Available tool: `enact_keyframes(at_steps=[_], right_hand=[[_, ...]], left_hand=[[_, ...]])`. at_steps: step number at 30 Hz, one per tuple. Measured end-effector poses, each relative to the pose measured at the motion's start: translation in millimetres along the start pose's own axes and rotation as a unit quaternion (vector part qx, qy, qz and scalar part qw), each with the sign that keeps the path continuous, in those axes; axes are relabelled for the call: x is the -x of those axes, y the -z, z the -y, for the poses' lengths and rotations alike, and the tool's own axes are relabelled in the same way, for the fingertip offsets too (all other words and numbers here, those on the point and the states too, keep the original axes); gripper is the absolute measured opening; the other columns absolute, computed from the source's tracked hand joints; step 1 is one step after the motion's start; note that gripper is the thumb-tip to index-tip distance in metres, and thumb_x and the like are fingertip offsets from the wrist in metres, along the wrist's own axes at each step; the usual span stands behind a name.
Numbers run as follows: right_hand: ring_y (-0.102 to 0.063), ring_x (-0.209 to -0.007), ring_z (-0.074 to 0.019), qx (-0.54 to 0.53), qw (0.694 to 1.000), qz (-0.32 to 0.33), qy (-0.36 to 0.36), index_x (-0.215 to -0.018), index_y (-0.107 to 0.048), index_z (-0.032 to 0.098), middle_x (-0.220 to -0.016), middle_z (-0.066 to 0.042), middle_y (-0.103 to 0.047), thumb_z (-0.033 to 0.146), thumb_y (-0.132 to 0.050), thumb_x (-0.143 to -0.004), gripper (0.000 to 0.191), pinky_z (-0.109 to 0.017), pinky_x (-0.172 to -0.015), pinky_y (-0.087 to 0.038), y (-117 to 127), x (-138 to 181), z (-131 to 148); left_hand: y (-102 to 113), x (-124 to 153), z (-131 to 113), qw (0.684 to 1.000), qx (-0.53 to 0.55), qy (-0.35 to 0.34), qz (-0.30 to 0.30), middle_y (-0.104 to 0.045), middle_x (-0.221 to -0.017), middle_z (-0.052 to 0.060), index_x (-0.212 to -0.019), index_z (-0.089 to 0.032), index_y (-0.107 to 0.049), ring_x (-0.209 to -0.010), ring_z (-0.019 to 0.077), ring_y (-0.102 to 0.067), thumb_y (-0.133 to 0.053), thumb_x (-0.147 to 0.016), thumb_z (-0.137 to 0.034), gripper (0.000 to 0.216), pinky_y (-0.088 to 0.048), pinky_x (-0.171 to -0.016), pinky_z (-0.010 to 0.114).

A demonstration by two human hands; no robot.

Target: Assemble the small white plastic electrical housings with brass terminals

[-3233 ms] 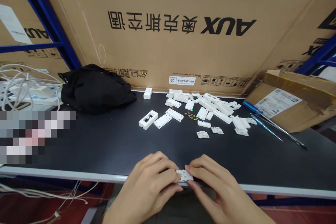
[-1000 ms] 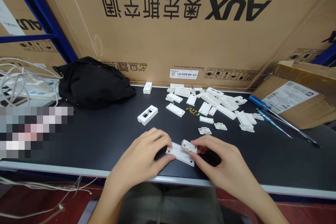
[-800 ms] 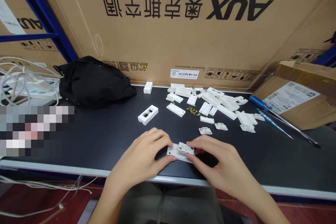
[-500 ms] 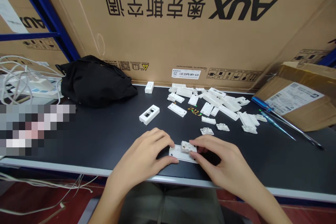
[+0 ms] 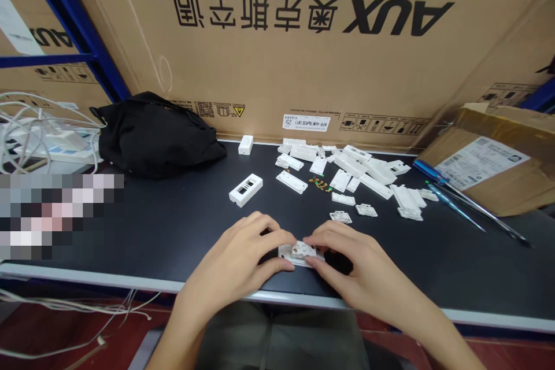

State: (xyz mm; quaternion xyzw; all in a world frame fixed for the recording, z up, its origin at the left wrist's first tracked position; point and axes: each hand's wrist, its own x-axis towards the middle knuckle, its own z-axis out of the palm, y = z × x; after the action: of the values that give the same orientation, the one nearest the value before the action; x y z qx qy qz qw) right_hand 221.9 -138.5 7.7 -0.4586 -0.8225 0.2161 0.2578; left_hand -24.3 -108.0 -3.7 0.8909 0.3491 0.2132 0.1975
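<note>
Near the front edge of the table lies a flat white plastic plate (image 5: 285, 254). My left hand (image 5: 247, 254) holds its left end, thumb along the near edge, with the index fingertip close to a small white plastic block (image 5: 302, 251). That block sits over the middle of the plate, pinched between the thumb and index finger of my right hand (image 5: 353, 257). Whether the block is seated in the plate I cannot tell. Beyond my hands are two small white clip-like pieces (image 5: 340, 217) and a white frame with rectangular openings (image 5: 246, 190).
Loose white plastic parts (image 5: 355, 165) are heaped at the back, beside small brass pieces (image 5: 319, 184). Screwdrivers (image 5: 459, 208) rest against a cardboard box (image 5: 481, 167) at right. A black cloth bag (image 5: 160, 136) and white cables (image 5: 43, 127) lie left. A large carton (image 5: 269, 69) stands behind.
My right hand has moved left with the small white block, from the plate's right part to its middle. My left index finger now reaches farther over the plate, toward the block.
</note>
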Motion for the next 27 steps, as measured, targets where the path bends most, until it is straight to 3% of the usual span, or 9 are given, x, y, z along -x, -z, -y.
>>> enact_keyframes(at_steps=[4, 16, 22, 27], right_hand=[[-0.064, -0.094, -0.0176, -0.001, 1.000, -0.001, 0.010, -0.113, -0.070, 0.025, -0.105, -0.005, -0.068, 0.027, -0.056, -0.103, 0.017, -0.032, -0.086, -0.052, 1.5, 0.4, 0.4], [-0.057, -0.075, -0.0166, 0.088, 0.994, 0.039, 0.043, -0.081, -0.066, 0.019, -0.081, -0.002, -0.060, 0.014, -0.058, -0.096, 0.017, -0.030, -0.067, -0.043, 4.3, -17.0, 9.8], [-0.061, -0.080, -0.0185, 0.122, 0.991, 0.017, 0.046, -0.093, -0.072, 0.016, -0.088, -0.005, -0.064, 0.018, -0.057, -0.098, 0.016, -0.032, -0.072, -0.048, -4.1, -21.1, 7.3], [-0.065, -0.100, -0.0228, 0.113, 0.993, -0.012, 0.035, -0.119, -0.069, 0.017, -0.106, -0.009, -0.069, 0.027, -0.056, -0.102, 0.024, -0.038, -0.088, -0.054, -7.2, -16.2, 6.6]], left_hand=[[0.1, -0.6, 0.4, 1.000, -0.007, -0.011, 0.000, -0.063, -0.110, 0.001, -0.116, -0.032, -0.067, -0.103, 0.0199, -0.057, -0.062, -0.102, -0.038, 0.016, -0.047, -0.090, 0.035], [3.0, -3.3, -6.7, 0.997, -0.080, 0.017, 0.010, -0.062, -0.109, -0.001, -0.101, -0.028, -0.063, -0.100, 0.0214, -0.055, -0.057, -0.104, -0.038, 0.012, -0.044, -0.082, 0.037], [2.5, 2.2, -3.1, 0.996, -0.083, 0.031, 0.000, -0.061, -0.112, 0.001, -0.103, -0.026, -0.059, -0.103, 0.0223, -0.057, -0.054, -0.105, -0.038, 0.014, -0.049, -0.089, 0.039], [2.6, 5.6, 2.1, 0.995, -0.059, 0.044, -0.060, -0.051, -0.132, 0.007, -0.114, -0.027, -0.061, -0.127, 0.0276, -0.049, -0.056, -0.103, -0.040, 0.017, -0.049, -0.105, 0.046]])
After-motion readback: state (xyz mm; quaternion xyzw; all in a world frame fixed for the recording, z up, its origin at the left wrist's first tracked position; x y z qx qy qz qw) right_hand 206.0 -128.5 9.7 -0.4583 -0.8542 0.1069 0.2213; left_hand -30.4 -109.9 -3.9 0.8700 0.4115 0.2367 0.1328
